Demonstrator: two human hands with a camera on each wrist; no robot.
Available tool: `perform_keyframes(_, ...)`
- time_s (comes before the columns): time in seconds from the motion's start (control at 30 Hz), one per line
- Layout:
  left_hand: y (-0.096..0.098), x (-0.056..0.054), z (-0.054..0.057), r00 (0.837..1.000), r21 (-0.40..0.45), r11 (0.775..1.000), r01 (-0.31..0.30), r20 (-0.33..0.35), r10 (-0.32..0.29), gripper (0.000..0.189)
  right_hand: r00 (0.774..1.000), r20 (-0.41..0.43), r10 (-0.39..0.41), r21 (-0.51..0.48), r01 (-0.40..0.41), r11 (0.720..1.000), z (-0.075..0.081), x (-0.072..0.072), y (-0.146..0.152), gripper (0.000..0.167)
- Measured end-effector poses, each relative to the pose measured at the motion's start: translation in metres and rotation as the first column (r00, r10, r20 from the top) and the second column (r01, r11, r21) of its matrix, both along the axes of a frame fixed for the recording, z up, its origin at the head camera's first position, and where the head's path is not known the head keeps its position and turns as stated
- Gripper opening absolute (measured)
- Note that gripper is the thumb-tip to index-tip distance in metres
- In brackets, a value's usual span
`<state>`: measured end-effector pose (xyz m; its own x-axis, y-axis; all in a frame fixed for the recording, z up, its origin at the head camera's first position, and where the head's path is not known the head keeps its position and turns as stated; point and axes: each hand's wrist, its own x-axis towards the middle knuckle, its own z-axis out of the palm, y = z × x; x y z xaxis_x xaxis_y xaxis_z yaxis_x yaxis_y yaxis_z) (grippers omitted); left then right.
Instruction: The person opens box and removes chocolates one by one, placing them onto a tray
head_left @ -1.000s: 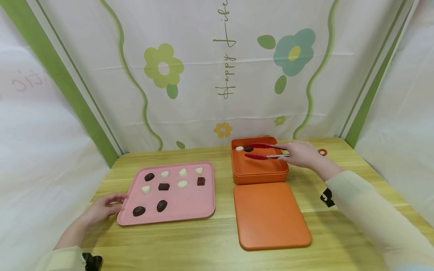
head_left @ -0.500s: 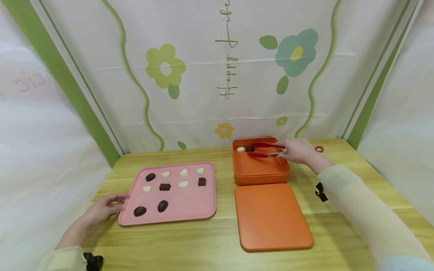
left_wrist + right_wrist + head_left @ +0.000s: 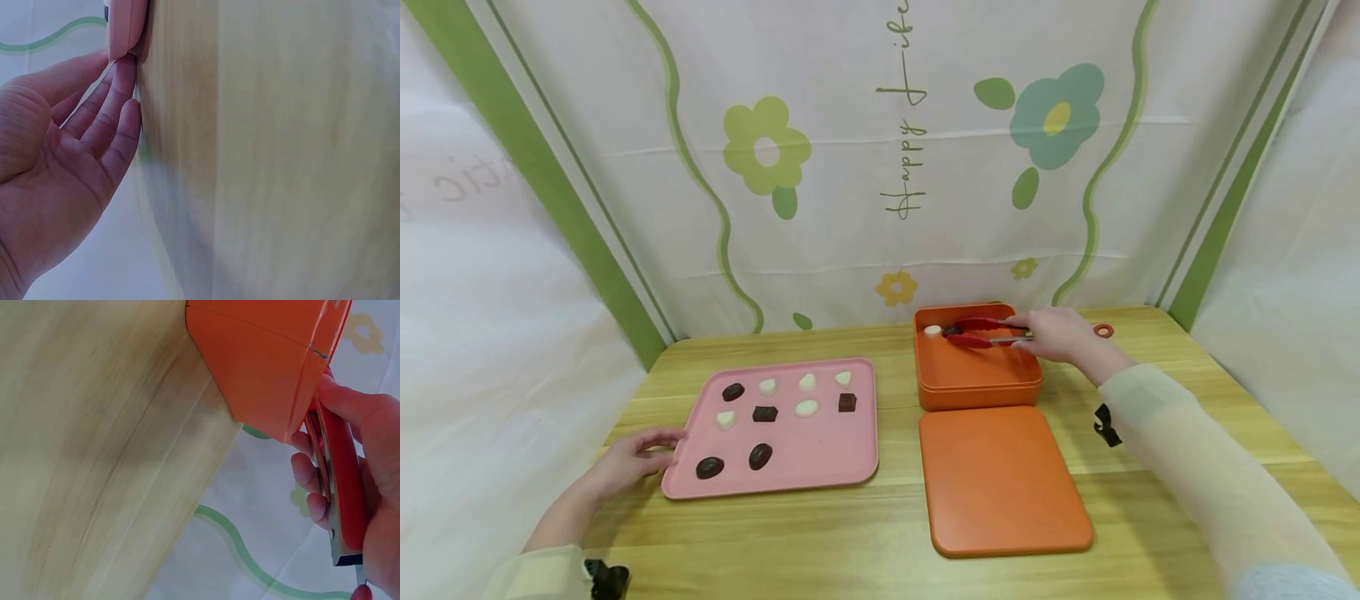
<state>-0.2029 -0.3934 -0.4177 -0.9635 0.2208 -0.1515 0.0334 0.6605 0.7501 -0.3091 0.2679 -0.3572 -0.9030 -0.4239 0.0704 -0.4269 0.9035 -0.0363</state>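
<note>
My right hand [image 3: 1056,333] grips red-tipped tongs [image 3: 973,340], its fingers wrapped round the red handle [image 3: 344,475]. The tongs reach into an orange box [image 3: 977,396]. Their tips are close about a dark chocolate [image 3: 952,331], partly hidden by them, which lies beside a white piece [image 3: 932,331] in the far left corner. At the left, my left hand [image 3: 628,461] holds the edge of a pink tray [image 3: 820,462], thumb on the upper side and fingers at the rim. Dark and white chocolates, among them a dark oval [image 3: 760,456] and a white oval [image 3: 806,407], lie spread on it.
An orange lid [image 3: 1003,483] lies flat in front of the box on the wooden table [image 3: 850,533]. A printed curtain [image 3: 850,208] hangs right behind the table's back edge, with more white cloth on both sides.
The tongs' arms have drawn closer together about the dark chocolate, and my right hand has shifted slightly. The left hand and tray stay put; the camera view moved a little.
</note>
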Motion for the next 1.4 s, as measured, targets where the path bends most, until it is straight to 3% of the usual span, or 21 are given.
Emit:
perform_keyframes(0.37,-0.001,0.003,0.002,1.0,-0.009,1.0,-0.006,-0.009,0.006,0.049,0.999,-0.034,0.01,0.0,-0.01,1.0,-0.008,-0.001,0.002,0.043)
perform_keyframes(0.6,0.0,0.004,0.001,1.0,-0.014,1.0,-0.005,-0.003,0.005,0.048,1.0,-0.024,0.02,-0.027,-0.021,0.999,-0.006,0.005,0.003,0.045)
perform_keyframes(0.9,0.001,0.002,0.002,1.0,-0.02,1.0,-0.009,0.005,0.01,0.049,0.999,-0.02,0.031,-0.065,-0.032,0.997,0.002,0.021,0.007,0.046)
perform_keyframes(1.17,0.001,0.001,0.001,1.0,-0.034,0.999,-0.013,0.006,0.013,0.049,0.991,-0.109,0.078,-0.092,-0.088,0.992,0.007,0.042,0.007,0.046)
perform_keyframes(1.4,0.002,0.0,0.002,1.0,-0.028,1.0,-0.011,0.008,0.012,0.049,0.987,-0.122,0.1,-0.125,-0.116,0.985,0.014,0.061,0.003,0.046)
